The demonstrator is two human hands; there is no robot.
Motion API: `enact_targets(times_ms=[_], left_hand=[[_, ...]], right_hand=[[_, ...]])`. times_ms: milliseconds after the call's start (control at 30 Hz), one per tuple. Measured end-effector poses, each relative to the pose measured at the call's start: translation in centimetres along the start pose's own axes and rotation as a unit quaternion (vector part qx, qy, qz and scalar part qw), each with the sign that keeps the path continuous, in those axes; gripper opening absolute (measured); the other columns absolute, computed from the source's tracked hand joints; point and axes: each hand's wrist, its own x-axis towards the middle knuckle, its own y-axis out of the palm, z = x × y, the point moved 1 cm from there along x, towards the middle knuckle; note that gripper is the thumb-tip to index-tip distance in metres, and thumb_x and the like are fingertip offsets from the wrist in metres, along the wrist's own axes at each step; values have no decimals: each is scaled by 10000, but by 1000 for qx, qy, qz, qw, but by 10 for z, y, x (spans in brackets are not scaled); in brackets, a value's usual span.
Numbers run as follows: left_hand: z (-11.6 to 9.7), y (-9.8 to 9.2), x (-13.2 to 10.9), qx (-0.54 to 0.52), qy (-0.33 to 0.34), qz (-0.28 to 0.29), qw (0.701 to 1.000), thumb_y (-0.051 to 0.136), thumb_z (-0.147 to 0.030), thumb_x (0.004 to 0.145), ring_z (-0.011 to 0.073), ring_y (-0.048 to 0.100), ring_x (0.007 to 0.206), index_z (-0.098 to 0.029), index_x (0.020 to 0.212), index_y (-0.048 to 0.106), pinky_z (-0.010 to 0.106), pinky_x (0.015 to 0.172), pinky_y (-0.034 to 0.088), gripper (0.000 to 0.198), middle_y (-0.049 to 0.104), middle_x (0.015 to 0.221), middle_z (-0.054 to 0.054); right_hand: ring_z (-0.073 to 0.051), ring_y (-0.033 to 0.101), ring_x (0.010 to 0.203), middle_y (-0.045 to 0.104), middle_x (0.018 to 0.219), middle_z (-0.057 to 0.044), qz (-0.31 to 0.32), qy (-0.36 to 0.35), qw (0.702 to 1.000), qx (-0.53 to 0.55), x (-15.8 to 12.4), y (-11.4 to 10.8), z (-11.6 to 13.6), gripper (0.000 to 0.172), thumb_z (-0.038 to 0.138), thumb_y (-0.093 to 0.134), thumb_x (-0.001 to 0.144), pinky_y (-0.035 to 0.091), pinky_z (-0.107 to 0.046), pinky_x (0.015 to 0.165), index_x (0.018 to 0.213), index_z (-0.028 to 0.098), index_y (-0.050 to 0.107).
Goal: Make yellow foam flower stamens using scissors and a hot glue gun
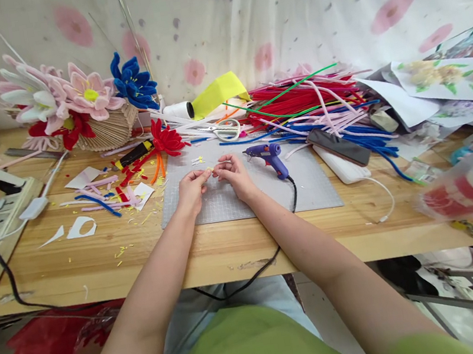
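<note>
Yellow bit [211, 170] is over the cutting mat [310, 190], left of centre; counter [84, 267] beneath the mat, purple glue gun [269, 155] on its right half, left hand [192, 191] and right hand [236, 177] above it, each grip narrow, pinching the bit.

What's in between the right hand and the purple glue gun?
In the head view, just grey mat lies between the right hand and the glue gun.

Yellow piece [210, 170], gridded grey mat [312, 186]

green short-sleeved top [254, 347], pale blue trousers [180, 329]
</note>
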Motion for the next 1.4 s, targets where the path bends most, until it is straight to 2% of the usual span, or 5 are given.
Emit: enact_targets(times_ms=[167,533,900,1200,1400], left_hand=[[-2,0,1,-35,-3,10,999,789,-176,425,46,469,545,-136,490,514,180,412,184,285,594,677,10],[1,0,-1,14,-7,56,998,783,-396,511,75,494,563,-140,626,618,178,398,222,325,599,624,22],[5,0,2,46,1,-22,999,814,-307,462,27,372,449,-123,577,615,185,383,200,295,506,532,-28],[0,2,0,-18,-15,19,1000,786,-197,518,18,364,431,-115,521,554,181,372,182,246,511,522,-25],[-2,4,0,-70,-29,-1,997,742,-85,529,21,433,474,-112,517,545,165,381,183,199,561,575,-7]], right_hand=[[-88,555,650,583,708,64,50,12,999,-13,-2,5,-3,487,289,749,543,445,-249,658,897,231,420],[-82,547,597,541,637,85,5,15,1000,16,3,2,-9,482,337,749,548,430,-239,617,806,227,357],[-86,563,625,557,656,75,-23,0,1000,0,2,2,-2,414,334,697,599,429,-242,624,848,219,387],[-77,536,608,565,650,76,-2,-21,999,25,1,3,0,424,317,703,597,420,-239,626,862,224,385],[-85,565,648,591,695,70,32,12,999,23,-1,3,0,498,287,743,553,424,-241,646,895,228,386]])
